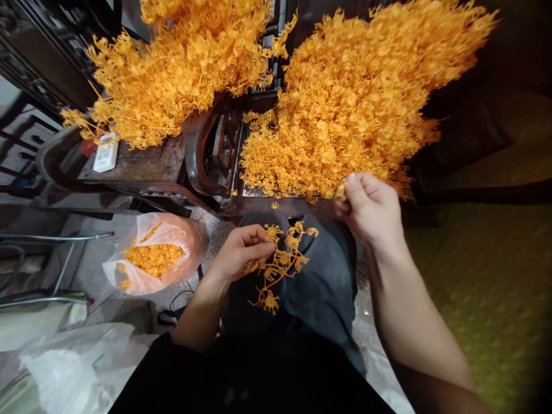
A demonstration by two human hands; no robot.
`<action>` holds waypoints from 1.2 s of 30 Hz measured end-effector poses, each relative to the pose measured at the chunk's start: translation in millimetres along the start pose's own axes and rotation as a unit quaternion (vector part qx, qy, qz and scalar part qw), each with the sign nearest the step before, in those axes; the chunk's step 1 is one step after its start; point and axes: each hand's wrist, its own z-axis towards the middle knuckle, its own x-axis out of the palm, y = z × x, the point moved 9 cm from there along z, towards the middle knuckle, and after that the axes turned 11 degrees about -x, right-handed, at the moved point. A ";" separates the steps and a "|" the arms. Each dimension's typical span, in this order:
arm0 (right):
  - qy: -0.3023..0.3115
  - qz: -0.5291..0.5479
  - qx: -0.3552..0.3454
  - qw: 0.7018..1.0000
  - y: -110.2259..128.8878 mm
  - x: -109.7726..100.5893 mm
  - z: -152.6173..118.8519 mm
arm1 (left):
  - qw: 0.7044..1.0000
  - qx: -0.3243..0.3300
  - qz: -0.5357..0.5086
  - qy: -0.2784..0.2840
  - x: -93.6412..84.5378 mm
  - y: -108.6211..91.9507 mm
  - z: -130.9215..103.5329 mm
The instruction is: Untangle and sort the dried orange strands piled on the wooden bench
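Note:
My left hand (246, 252) pinches a branching orange plastic sprig (282, 259) with small flower-like ends, held over my lap. To its right and farther forward, my right hand (366, 204) is closed around a small orange piece (341, 188) at the front edge of a large heap of orange plastic pieces (340, 109). The fingers hide most of that small piece. The heap lies on a dark wooden seat in front of me.
A second orange heap (185, 69) covers a wooden chair at the upper left, beside a white device (106, 153). Between the seats curves a wooden armrest (196, 152). On the floor at left stands an open plastic bag (194, 238) of orange pieces.

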 end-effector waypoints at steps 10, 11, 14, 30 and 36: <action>0.365 -0.120 -0.061 0.921 28.0 96.3 -42.3 | 0.997 -0.022 0.068 0.033 6.9 0.5 4.4; 0.358 -0.126 -0.072 0.922 28.2 95.4 -37.6 | 0.997 -0.014 0.068 0.028 5.9 -1.4 3.1; 0.130 -0.075 -0.109 0.983 35.2 48.6 0.2 | 0.999 0.020 0.049 -0.001 -2.3 -7.7 -1.9; 0.155 -0.225 -0.052 0.961 39.5 49.7 -81.5 | 0.936 0.304 -0.071 -0.161 -5.3 -53.7 -11.0; -0.130 -0.121 -0.076 0.981 35.3 -9.7 -62.6 | 0.933 0.292 -0.124 -0.168 -18.2 -47.1 -15.6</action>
